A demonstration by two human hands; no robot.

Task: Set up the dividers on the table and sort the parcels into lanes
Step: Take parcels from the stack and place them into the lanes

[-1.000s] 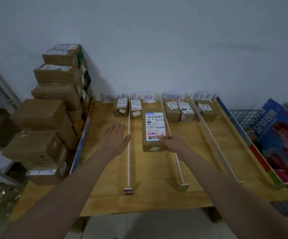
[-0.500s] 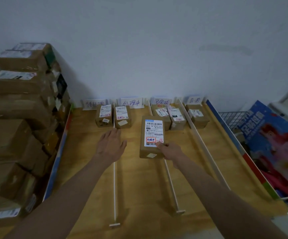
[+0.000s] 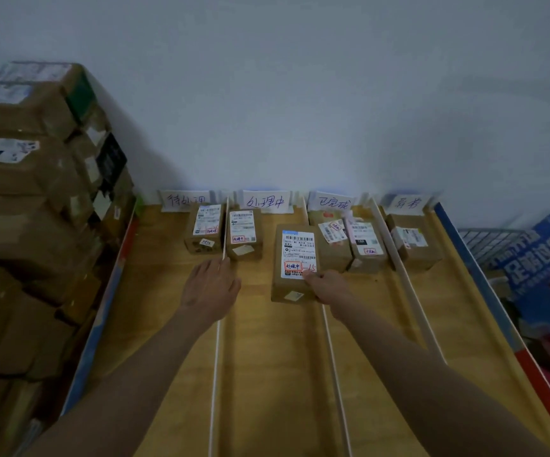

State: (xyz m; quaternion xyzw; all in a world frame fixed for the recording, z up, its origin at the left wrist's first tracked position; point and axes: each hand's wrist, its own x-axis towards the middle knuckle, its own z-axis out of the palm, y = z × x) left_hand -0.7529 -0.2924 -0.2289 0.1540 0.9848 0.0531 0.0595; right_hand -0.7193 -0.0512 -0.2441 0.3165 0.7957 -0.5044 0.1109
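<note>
Cardboard parcel [image 3: 295, 263] lies beyond the right hand [image 3: 328, 286], whose grip pinches its near corner

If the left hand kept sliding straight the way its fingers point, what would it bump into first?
Probably the small parcel at the back of the second lane. The left hand lies flat over the white divider, fingers pointing toward the wall. Depth is hard to judge, so it might brush the neighbouring parcel instead.

We see three dividers [image 3: 334, 364] splitting the counter [image 3: 267, 374] into four lanes. The held parcel [image 3: 295, 263] lies in the second lane, with a stack of boxes [image 3: 26, 225] left of the counter.
</note>
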